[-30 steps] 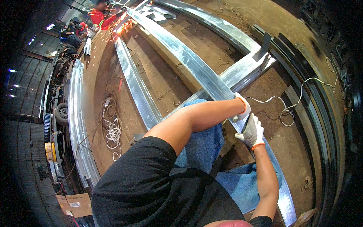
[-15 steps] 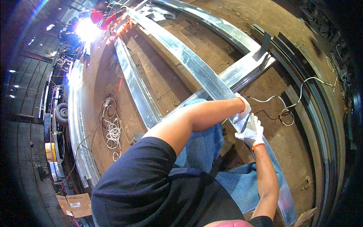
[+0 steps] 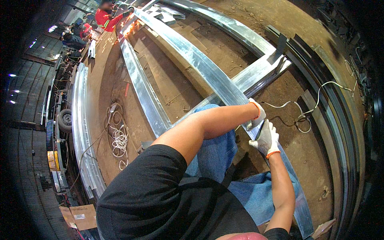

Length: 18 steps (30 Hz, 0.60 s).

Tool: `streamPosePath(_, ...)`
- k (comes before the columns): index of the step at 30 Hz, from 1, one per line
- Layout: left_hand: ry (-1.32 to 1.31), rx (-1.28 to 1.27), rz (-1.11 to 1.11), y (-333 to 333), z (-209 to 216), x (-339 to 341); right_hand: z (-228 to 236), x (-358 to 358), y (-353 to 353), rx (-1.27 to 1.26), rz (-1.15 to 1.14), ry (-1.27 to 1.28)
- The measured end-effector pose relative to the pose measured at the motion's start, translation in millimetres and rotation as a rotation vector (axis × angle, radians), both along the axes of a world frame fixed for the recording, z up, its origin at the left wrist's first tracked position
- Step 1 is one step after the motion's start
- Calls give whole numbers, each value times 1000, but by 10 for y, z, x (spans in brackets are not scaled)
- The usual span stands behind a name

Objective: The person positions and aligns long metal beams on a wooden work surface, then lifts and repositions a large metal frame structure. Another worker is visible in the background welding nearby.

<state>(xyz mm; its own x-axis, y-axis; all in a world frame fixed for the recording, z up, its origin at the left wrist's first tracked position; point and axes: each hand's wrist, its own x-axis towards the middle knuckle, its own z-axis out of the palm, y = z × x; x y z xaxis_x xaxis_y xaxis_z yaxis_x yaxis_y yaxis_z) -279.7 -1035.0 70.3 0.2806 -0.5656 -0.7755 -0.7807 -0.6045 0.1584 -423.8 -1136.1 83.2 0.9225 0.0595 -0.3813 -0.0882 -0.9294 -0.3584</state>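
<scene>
A long silvery metal beam runs from the far left down past my knees to the lower right. My left hand, in a white glove with an orange cuff, is closed at the beam's upper face; what its curled fingers hold is hidden. Just nearer, my right hand, gloved alike, lies over the same beam with its fingers bent. A thin dark object shows between its thumb and fingers, too small to name. Beneath, a wide metal crosspiece meets the beam.
Another silvery beam lies to the left. Coiled white cable rests on the dirt floor, and a white cord winds at right beside stacked dark steel lengths. A co-worker in red stands among sparks at the far left.
The bright glare at the far left has gone, so the co-worker in red and people behind now show; sparks continue. My two hands have hardly moved on the beam.
</scene>
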Motion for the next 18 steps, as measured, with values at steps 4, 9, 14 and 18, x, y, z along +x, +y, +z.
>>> streamPosePath(4,-3,51,-27,25,-170,33,30,23,27,-14,27,28)
streamPosePath(9,25,38,-51,-14,-90,21,-21,-18,-3,5,1,-16)
streamPosePath(14,42,83,-76,-33,-88,15,-13,-15,5,-8,8,-15)
streamPosePath(18,57,79,-70,-10,-125,41,-6,-7,15,-9,12,-18)
